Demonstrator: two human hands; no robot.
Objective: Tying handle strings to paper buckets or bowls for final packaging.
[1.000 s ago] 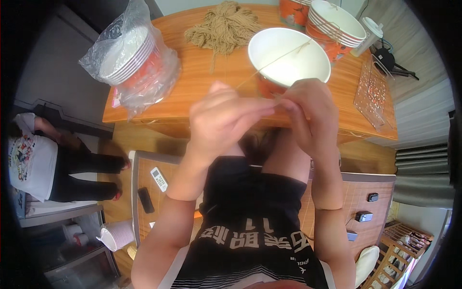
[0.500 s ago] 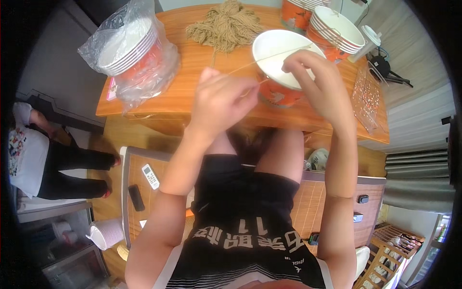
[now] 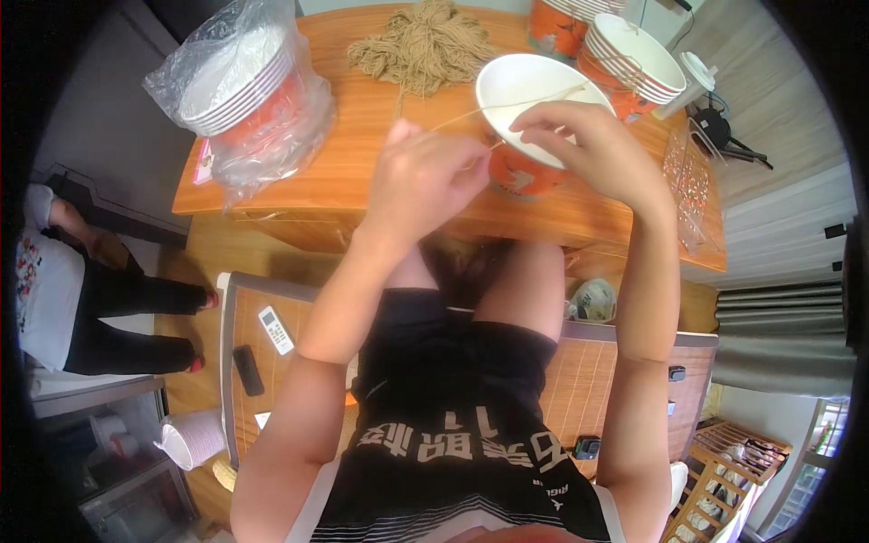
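Note:
A thin tan string [image 3: 460, 119] is pinched in my left hand [image 3: 425, 176], whose fingers are closed above the table's near edge. From there the string runs over the mouth of a white-lined orange paper bucket [image 3: 529, 83], and its far end lies against the inner wall. My right hand [image 3: 584, 145] hovers over the bucket's near right rim, fingers bent and tips brought together. What those tips hold, if anything, is too small to make out. Behind my left hand lies a loose heap of tan yarn [image 3: 425, 50].
Stacked buckets in a clear plastic bag [image 3: 244, 109] stand at left on the wooden table [image 3: 362, 122]. More stacked buckets [image 3: 634, 59] and a lidded cup [image 3: 692, 81] are at back right. A clear tray of small beads [image 3: 690, 190] lies right. Another person [image 3: 72, 290] is at far left.
My right hand has moved slightly left and down, its fingertips nearer to my left hand. The string sags more. My left hand keeps its hold, almost in place.

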